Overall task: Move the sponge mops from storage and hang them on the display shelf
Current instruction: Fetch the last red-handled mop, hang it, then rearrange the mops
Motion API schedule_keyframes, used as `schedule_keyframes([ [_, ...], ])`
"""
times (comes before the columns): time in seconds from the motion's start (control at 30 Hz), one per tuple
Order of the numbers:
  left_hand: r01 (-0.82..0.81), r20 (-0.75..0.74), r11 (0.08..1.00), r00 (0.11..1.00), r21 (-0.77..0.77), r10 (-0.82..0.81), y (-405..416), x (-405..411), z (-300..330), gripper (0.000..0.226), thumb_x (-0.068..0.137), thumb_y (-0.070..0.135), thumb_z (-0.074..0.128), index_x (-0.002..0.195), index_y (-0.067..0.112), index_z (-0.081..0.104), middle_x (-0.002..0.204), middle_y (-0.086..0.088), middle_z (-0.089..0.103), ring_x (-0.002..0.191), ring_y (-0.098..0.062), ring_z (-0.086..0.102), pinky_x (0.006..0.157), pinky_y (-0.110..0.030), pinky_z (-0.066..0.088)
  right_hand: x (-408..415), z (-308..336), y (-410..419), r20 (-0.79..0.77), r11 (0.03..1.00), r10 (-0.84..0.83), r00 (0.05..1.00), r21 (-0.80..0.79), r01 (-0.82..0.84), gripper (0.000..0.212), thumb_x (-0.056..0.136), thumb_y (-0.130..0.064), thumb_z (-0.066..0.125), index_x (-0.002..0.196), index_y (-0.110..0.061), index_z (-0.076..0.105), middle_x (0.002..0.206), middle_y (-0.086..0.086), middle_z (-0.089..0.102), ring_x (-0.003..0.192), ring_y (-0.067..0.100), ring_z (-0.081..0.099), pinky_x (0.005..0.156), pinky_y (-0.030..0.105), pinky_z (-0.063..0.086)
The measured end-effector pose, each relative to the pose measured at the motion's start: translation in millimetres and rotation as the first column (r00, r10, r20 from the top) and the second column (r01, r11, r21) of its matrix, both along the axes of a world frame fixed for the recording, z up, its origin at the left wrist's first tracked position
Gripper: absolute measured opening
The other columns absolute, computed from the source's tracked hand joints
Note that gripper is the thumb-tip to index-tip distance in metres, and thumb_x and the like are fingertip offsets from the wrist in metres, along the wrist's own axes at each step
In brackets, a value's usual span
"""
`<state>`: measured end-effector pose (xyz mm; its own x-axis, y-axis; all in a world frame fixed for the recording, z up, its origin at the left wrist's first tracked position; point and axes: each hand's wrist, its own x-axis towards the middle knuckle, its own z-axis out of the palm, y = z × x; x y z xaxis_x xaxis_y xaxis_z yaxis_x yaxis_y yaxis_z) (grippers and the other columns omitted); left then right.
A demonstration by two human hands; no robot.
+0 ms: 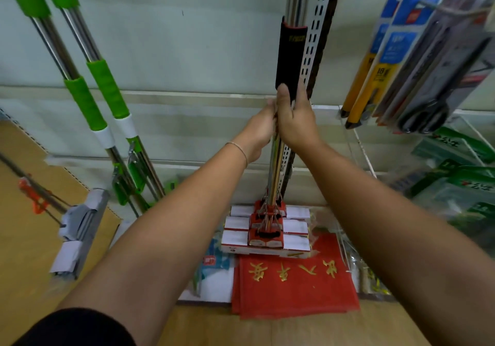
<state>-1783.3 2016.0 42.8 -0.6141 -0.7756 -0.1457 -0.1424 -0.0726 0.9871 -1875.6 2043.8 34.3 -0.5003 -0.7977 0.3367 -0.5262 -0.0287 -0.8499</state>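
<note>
Several red-and-white sponge mops [266, 227] hang upright against the shelf's back wall, their heads stacked low near the floor. Their metal poles rise together to a black foam grip [290, 56]. My right hand [293, 120] grips the lower end of that black grip, thumb up along it. My left hand [259, 128] holds the poles just below and to the left, its fingers hidden behind them. Two green-handled mops [107, 99] hang slanting at the left.
A perforated shelf upright [312, 48] stands right behind the poles. Packaged utility knives and scissors [417, 61] hang at the right, green packets [460, 174] below them. A red doormat [294, 276] lies on the floor. A grey mop head [77, 227] with an orange-fitted pole leans at the left.
</note>
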Motion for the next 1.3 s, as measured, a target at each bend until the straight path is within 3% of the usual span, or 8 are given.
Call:
schedule_keyframes([
  [0.13,0.019,0.048,0.999,0.999,0.037,-0.02,7,23,-9,0.063,0.102,0.056,0.014,0.156,0.023,0.017,0.164,-0.005,0.018,0.15,-0.023,0.019,0.119,-0.043,0.021,9,-25,22,0.039,0.985,-0.029,0.999,0.173,0.022,0.064,0.104,-0.049,0.03,0.158,-0.018,0.014,0.161,0.01,0.031,0.148,0.027,0.029,0.12,0.046,0.028],
  [0.23,0.034,0.079,0.999,0.996,0.031,-0.037,13,43,-21,0.066,0.101,0.058,0.016,0.156,0.023,0.013,0.165,-0.004,0.014,0.15,-0.025,0.016,0.121,-0.048,0.019,22,-35,41,0.076,0.968,-0.088,0.993,0.24,0.067,0.062,0.103,-0.052,0.03,0.157,-0.025,0.016,0.159,0.008,0.034,0.146,0.03,0.032,0.116,0.052,0.032],
  [0.6,-0.084,0.122,0.988,0.988,-0.127,0.099,19,114,-23,0.066,0.1,0.057,0.025,0.152,0.016,0.029,0.156,-0.009,0.036,0.143,-0.026,0.035,0.118,-0.048,0.028,80,-19,60,0.013,0.972,-0.196,0.981,0.138,0.192,0.055,0.103,-0.04,0.04,0.149,-0.011,0.035,0.144,0.016,0.051,0.133,0.032,0.048,0.11,0.044,0.04],
  [0.67,-0.134,0.106,0.979,0.983,-0.156,0.152,18,125,-13,0.062,0.102,0.052,0.027,0.15,0.014,0.034,0.153,-0.011,0.041,0.14,-0.026,0.039,0.118,-0.047,0.029,92,-10,55,-0.001,0.979,-0.162,0.987,0.125,0.161,0.056,0.102,-0.042,0.041,0.148,-0.01,0.036,0.144,0.015,0.051,0.132,0.03,0.049,0.11,0.048,0.04],
  [0.8,-0.249,0.074,0.948,0.961,-0.199,0.268,16,148,10,0.055,0.104,0.046,0.03,0.147,0.012,0.038,0.15,-0.013,0.044,0.139,-0.027,0.04,0.118,-0.046,0.029,115,13,39,0.013,0.996,-0.06,0.998,0.071,0.059,0.053,0.103,-0.035,0.046,0.146,-0.006,0.039,0.146,0.018,0.048,0.132,0.029,0.048,0.109,0.037,0.038],
  [1.0,-0.407,0.07,0.868,0.894,-0.284,0.442,20,201,21,0.05,0.104,0.045,0.033,0.144,0.017,0.043,0.146,-0.01,0.049,0.135,-0.025,0.045,0.116,-0.046,0.032,161,21,13,0.017,0.994,0.107,0.994,0.034,-0.107,0.045,0.102,-0.03,0.049,0.138,-0.003,0.048,0.136,0.018,0.054,0.126,0.028,0.052,0.108,0.041,0.04],
  [1.13,-0.481,0.09,0.824,0.845,-0.3,0.527,22,244,16,0.03,0.102,0.044,0.038,0.122,0.026,0.053,0.131,-0.009,0.058,0.124,-0.028,0.053,0.111,-0.048,0.039,197,9,0,0.033,0.973,0.221,0.975,0.065,-0.223,0.043,0.101,-0.028,0.051,0.135,-0.002,0.051,0.134,0.02,0.056,0.125,0.031,0.053,0.107,0.039,0.04],
  [1.3,-0.509,0.114,0.802,0.819,-0.312,0.563,4,292,20,0.04,0.1,0.038,0.047,0.137,0.022,0.049,0.13,-0.01,0.059,0.113,-0.023,0.059,0.101,-0.04,0.048,238,1,-26,-0.006,0.96,0.264,0.965,0.096,-0.262,0.044,0.099,-0.029,0.053,0.134,-0.002,0.053,0.133,0.02,0.058,0.124,0.031,0.054,0.105,0.037,0.04],
])
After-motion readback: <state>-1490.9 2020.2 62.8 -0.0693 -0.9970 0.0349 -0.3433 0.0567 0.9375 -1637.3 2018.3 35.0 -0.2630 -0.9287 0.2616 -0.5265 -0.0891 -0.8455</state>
